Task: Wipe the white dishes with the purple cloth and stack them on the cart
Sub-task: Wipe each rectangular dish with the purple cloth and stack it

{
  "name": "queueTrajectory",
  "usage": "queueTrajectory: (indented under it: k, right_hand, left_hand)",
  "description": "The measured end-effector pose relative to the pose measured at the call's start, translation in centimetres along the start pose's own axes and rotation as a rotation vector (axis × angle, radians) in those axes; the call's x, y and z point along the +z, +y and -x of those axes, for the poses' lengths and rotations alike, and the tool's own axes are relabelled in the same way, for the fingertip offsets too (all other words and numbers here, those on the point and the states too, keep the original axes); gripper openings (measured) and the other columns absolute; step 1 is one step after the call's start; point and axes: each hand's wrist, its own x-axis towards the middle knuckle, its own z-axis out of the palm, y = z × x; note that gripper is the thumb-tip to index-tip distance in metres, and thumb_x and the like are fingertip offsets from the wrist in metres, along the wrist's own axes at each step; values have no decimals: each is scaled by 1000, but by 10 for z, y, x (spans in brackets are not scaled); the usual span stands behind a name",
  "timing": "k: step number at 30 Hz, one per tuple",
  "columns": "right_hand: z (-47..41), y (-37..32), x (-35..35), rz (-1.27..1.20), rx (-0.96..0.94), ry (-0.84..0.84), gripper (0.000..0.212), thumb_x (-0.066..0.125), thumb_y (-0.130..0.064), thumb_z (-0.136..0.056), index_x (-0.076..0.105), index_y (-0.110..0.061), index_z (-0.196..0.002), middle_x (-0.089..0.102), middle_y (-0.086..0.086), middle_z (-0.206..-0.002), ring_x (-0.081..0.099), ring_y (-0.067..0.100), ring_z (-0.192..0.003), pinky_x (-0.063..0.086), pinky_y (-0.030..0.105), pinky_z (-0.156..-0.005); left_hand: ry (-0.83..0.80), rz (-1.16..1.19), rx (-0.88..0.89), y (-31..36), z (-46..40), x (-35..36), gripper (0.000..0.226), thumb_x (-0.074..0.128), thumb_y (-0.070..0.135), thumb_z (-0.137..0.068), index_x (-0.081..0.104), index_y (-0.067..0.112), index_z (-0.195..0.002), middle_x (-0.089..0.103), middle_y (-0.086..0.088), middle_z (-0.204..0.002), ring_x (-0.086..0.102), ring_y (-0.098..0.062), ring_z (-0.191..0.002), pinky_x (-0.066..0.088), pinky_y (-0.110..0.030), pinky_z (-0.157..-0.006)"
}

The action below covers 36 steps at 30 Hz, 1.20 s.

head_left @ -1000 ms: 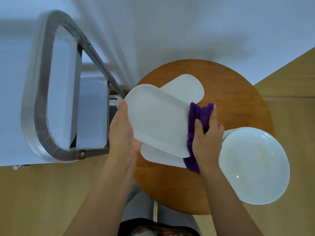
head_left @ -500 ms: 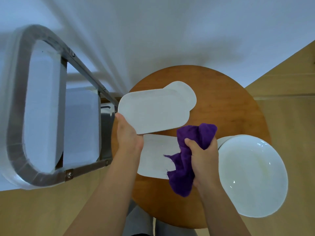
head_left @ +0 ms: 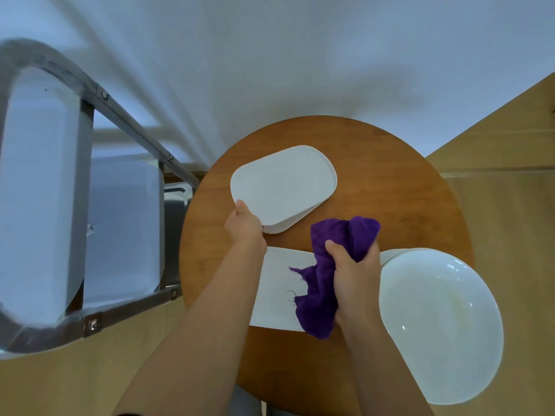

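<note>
Over a round wooden bench (head_left: 390,181), our left hand (head_left: 244,225) pinches the near-left corner of a white rectangular dish (head_left: 283,187), thumb on top and fingers hidden beneath, holding it tilted with what looks like its underside facing up. Our right hand (head_left: 353,273) is closed in a fist around the bunched purple cloth (head_left: 327,265), which hangs clear of the held dish, at about its five o'clock. The cloth touches no dish that we can be sure of; its tail drapes over a second flat white dish (head_left: 276,291) lying on the bench below our wrists. A large round white plate (head_left: 441,322) sits at the bench's four o'clock edge, overhanging it, and seems to rest on the rim of another dish.

We judge the step in hand to be the wiping of the rectangular dish, caught between strokes: cloth and dish are apart, and the plain back is presented for the next pass. The next move calls for bringing the cloth against that raised face while the left grip keeps the corner pinch firm, since a one-corner hold on a tilted dish could slip under pressure. After that, the dish has to travel toward nine o'clock, where the metal-framed cart (head_left: 126,121) with its pale trays (head_left: 123,229) waits beside the bench. Its shelves show no stacked dishes that we can make out.
</note>
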Motion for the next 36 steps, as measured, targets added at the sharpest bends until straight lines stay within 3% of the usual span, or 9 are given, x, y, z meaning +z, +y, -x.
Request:
queueTrajectory:
  k: [3,7,11,15,18,23,27,33,36]
  right_hand:
    - [-2,-1,1,-3,-10,-12,54,69,-17,-81,44,-28,-127,58,-4,-104,63,18,-89,57,31,-64]
    - [-4,-2,4,-19,-6,-40,48,69,-18,-81,45,-33,-119,59,-7,-98,64,15,-84,55,28,-59]
    - [-4,-3,8,4,-31,-54,43,69,-21,-81,47,-33,-115,58,-7,-95,64,15,-82,56,28,-60]
    - [-5,-4,9,1,-11,-65,34,60,-36,-88,47,-34,-120,61,-7,-99,63,16,-90,57,35,-71]
    - [-6,-5,4,-57,36,-133,16,50,-33,-93,51,-45,-103,63,-16,-87,63,11,-86,51,29,-65]
    - [-1,-7,-9,14,3,-183,30,71,-10,-79,61,-30,-98,70,-9,-87,66,16,-89,54,34,-74]
    - [8,-1,-14,28,11,-185,24,76,-8,-71,63,-25,-82,70,-9,-70,66,19,-82,52,33,-67]
    - [27,3,-19,212,-151,-160,23,74,-12,-76,57,-27,-79,64,-8,-74,63,16,-77,51,30,-65]
    - [34,8,-19,243,-171,-157,23,73,-12,-77,56,-28,-80,63,-9,-75,62,14,-76,50,27,-63]
  left_hand:
    - [35,-402,132,-5,-17,-2,31,44,26,-100,52,9,-76,51,0,-77,55,-19,-79,55,-36,-86]
    - [-5,-1056,355,-3,-32,-11,34,37,29,-102,57,2,-107,61,-16,-109,61,-28,-99,51,-30,-79]
    - [-3,-1505,461,0,-41,-15,42,32,38,-101,58,7,-112,61,-12,-107,59,-24,-97,51,-32,-85]
    - [-109,-1497,505,-2,-43,-21,48,28,45,-101,59,9,-93,59,-6,-85,57,-19,-80,48,-29,-74]
    - [-170,-1328,665,-3,-36,-53,45,36,45,-99,60,14,-76,56,-1,-70,57,-19,-74,50,-33,-76]
    - [-117,-1278,693,-21,-18,-135,30,55,42,-91,69,17,-100,65,-1,-93,59,-14,-82,53,-35,-81]
    - [-145,-1222,650,-26,-11,-145,19,58,26,-92,71,13,-86,68,-2,-78,53,-6,-64,39,-15,-59]
    - [-110,-1329,708,-25,-11,-139,24,54,20,-95,65,10,-76,58,-3,-65,50,-12,-56,35,-19,-52]
    - [-78,-1310,730,-29,-6,-142,20,52,20,-96,65,8,-85,57,-3,-74,50,-11,-62,35,-19,-56]
